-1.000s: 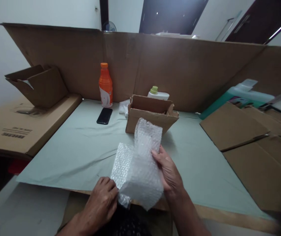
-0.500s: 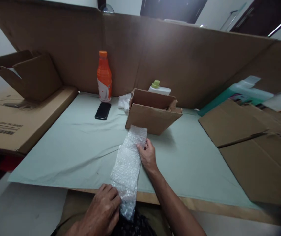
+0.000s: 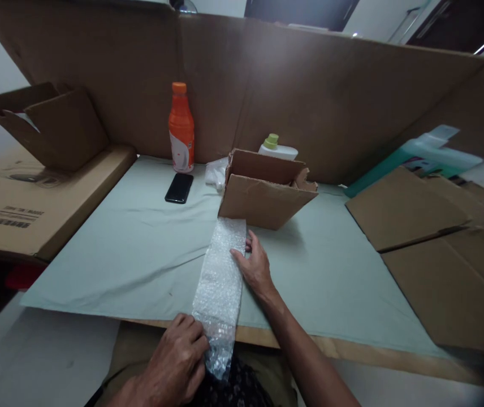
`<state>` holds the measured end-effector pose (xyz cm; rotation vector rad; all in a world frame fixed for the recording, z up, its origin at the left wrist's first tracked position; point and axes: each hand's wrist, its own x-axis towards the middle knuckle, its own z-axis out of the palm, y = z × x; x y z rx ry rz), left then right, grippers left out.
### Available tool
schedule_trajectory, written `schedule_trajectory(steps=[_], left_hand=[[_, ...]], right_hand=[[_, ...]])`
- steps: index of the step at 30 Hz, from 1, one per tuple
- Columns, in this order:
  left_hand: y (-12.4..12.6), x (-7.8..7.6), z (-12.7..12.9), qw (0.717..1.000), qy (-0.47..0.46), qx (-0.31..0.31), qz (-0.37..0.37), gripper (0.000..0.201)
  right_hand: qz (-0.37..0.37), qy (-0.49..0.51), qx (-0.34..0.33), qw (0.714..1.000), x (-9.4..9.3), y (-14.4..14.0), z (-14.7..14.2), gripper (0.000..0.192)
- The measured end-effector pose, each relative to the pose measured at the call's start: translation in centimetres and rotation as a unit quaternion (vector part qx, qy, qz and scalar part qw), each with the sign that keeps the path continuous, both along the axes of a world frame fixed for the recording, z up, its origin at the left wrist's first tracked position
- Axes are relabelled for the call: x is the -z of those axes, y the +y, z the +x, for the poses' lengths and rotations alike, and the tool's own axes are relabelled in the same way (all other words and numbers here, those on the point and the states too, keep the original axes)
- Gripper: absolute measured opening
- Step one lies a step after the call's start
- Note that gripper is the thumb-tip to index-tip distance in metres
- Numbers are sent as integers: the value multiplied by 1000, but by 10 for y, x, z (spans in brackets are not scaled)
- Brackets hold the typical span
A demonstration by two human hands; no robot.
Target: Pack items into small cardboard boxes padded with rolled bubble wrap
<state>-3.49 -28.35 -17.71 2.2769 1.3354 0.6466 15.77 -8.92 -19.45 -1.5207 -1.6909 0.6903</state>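
Note:
A long strip of clear bubble wrap [image 3: 220,277] lies flat on the pale green table cover [image 3: 132,249], running from the near table edge toward a small open cardboard box [image 3: 263,195]. My left hand [image 3: 174,362] pinches the near end of the strip, which hangs over the table edge. My right hand [image 3: 255,267] presses on the strip's right edge near its far end, fingers spread flat.
An orange bottle [image 3: 181,129] and a black phone [image 3: 179,187] sit at the back left. A white bottle with a green cap [image 3: 276,149] stands behind the box. Flat cardboard sheets [image 3: 428,226] cover the right side. A large cardboard wall [image 3: 310,96] lines the back.
The bubble wrap, held up and folded a second ago, has been stretched out and laid flat on the table. My right hand moved forward and down onto it.

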Motion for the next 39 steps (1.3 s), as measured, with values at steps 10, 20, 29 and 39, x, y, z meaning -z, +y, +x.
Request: schedule_trajectory(steps=[10, 20, 29, 39], left_hand=[[0, -18, -7, 999, -9, 32, -37, 20], [-1, 1, -49, 983, 144, 101, 47, 99], [19, -13, -35, 987, 71, 138, 34, 91], [30, -6, 7, 972, -145, -151, -102, 29]], right_hand=[[77, -199, -29, 976, -20, -25, 11, 61], [47, -260, -390, 882, -31, -143, 61, 92], [74, -63, -308, 946, -16, -137, 38, 46], [-110, 87, -104, 985, -24, -138, 27, 34]])
